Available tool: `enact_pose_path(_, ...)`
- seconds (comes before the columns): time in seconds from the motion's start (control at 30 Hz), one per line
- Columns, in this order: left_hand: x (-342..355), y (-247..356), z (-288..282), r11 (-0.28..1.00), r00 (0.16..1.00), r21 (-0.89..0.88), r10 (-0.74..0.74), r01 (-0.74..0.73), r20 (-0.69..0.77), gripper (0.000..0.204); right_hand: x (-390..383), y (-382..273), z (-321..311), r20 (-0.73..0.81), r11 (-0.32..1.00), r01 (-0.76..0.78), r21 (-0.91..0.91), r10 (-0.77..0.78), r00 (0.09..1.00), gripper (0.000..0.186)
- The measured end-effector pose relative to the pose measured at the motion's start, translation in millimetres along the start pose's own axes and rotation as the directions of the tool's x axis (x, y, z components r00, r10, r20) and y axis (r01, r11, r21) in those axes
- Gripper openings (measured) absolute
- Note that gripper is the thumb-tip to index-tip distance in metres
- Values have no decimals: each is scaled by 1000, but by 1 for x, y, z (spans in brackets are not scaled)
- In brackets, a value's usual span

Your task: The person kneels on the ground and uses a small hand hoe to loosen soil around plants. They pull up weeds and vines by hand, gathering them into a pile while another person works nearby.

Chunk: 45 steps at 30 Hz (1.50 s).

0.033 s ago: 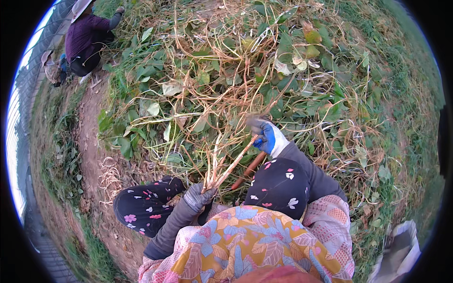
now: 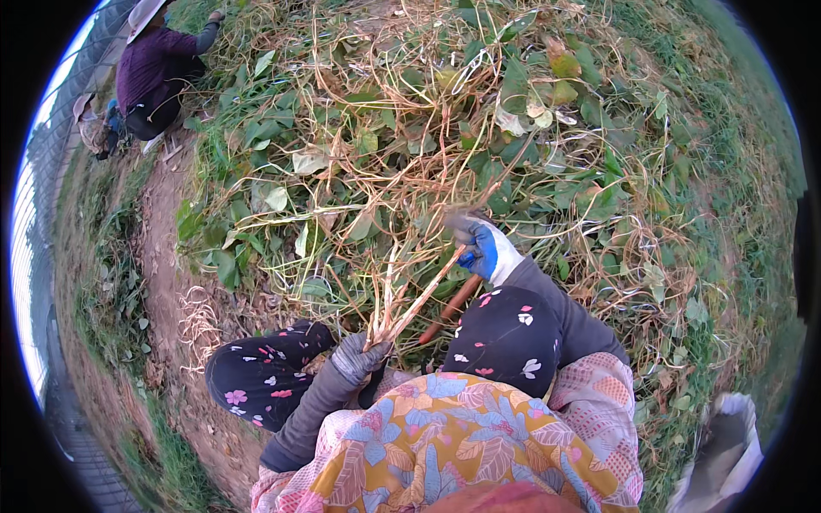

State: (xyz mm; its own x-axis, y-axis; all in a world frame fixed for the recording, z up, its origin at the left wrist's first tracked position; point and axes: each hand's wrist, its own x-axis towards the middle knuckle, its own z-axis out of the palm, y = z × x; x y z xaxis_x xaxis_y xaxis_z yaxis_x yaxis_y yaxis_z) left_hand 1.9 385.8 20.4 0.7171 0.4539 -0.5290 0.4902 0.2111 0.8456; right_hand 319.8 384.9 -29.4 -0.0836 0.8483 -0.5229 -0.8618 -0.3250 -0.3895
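Note:
My left hand point(image 2: 356, 354), in a grey glove, is closed around a bundle of long, pale, dry bean pods point(image 2: 386, 309) that fan upward from the fist. My right hand point(image 2: 481, 246), in a blue-and-white glove, is curled at the upper end of one of these pods, in front of my right knee. Its fingertips are blurred. Tangled dry vines with green and yellowing leaves point(image 2: 368, 141) lie under and beyond both hands. Between my knees, below the right hand, a reddish-brown rod like a handle point(image 2: 451, 309) slants down among the stems.
A small heap of pale dry pods point(image 2: 198, 321) lies on the bare soil point(image 2: 167, 231) to the left of my left knee. An open white sack point(image 2: 742, 445) stands at the lower right. Two other people point(image 2: 154, 81) crouch at the upper left, near a mesh fence point(image 2: 47, 162).

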Motion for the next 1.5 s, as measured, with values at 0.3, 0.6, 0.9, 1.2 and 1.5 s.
enact_pose_path(0.3,-16,-8,-7,802,962,-548,-271,238,21,14,15,-10,-13,-15,938,-6,347,12,1000,17)
enact_pose_path(0.6,-29,-7,2,997,995,33,65,-63,-81,21,22,3,-4,-156,999,27,46,-20,988,21)
enact_pose_path(0.9,-38,-2,-1,994,999,-104,-23,20,-27,20,24,-2,-3,-169,981,-31,193,64,983,20)
enact_pose_path(1.2,-20,-35,15,965,999,-255,-54,54,9,27,-4,-19,5,-244,971,-128,-203,76,967,22)
enact_pose_path(1.5,12,-66,5,573,957,-814,-278,95,-84,18,-13,1,25,-8,962,-244,-126,245,970,19)
